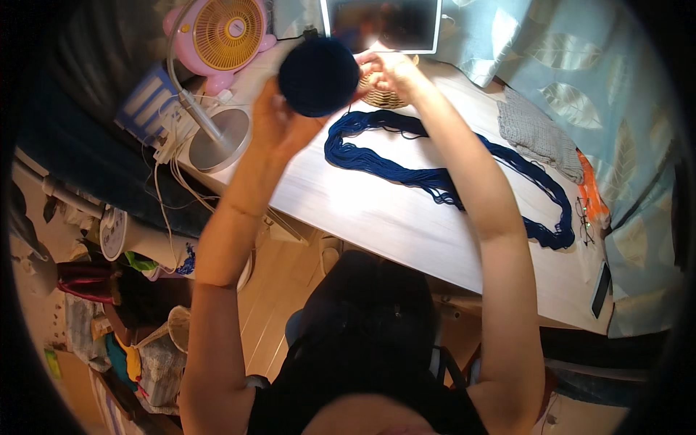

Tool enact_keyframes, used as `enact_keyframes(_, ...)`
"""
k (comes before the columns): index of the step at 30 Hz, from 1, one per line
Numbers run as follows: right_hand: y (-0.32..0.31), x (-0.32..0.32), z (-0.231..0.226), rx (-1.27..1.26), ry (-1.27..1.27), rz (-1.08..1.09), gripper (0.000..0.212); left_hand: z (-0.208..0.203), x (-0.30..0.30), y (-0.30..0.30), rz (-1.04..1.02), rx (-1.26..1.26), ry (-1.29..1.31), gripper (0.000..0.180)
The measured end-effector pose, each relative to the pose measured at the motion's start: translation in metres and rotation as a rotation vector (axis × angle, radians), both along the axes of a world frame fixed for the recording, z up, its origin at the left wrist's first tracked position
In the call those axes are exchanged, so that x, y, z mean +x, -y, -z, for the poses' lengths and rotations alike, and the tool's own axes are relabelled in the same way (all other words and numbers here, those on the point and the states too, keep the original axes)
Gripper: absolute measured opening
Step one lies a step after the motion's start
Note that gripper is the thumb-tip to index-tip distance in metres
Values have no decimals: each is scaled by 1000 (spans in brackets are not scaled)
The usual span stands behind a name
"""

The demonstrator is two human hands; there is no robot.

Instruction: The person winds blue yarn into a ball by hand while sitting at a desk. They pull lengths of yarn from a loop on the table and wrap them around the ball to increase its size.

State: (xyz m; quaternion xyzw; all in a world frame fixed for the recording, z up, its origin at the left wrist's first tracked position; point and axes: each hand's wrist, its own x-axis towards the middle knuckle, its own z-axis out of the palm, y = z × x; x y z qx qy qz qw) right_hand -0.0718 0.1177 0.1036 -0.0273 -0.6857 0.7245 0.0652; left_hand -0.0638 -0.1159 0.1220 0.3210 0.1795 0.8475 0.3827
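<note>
A round ball of dark navy yarn [319, 77] is raised above the far side of the desk. My left hand [284, 125] grips it from below and the left, its fingers partly hidden behind the ball. Close against the ball's right edge, my right hand [391, 75] has its fingers curled together; any strand between them is too fine to make out. A blue yarn skein [388, 168] lies on the desk in a long loose loop, and my right forearm passes over it.
A woven basket [383, 98] stands behind the hands, below a white-framed screen [384, 25]. Left are a pink fan [221, 32] and a lamp base [220, 141] with cables. Grey knitted fabric [536, 130], glasses [584, 221] and a phone [600, 290] lie right on the white desk [377, 217].
</note>
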Motion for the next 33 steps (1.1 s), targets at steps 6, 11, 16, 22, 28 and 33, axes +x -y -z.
enact_keyframes(6,-49,42,-12,-104,25,-38,69,120,-43,-56,-252,-415,164,38)
enact_keyframes(11,-106,87,-17,-228,-79,197,80,149,-63,-54,-282,-372,216,37)
enact_keyframes(16,-157,138,-30,176,-153,732,94,155,-65,-53,-322,-340,276,37)
enact_keyframes(22,-224,215,-72,1689,-374,1195,70,154,-67,-48,-286,-358,289,37)
enact_keyframes(28,-265,281,-127,1970,-288,1332,57,150,-66,-51,-290,-359,329,35)
enact_keyframes(33,-273,286,-108,1708,-318,1288,51,142,-66,-42,-276,-361,335,28)
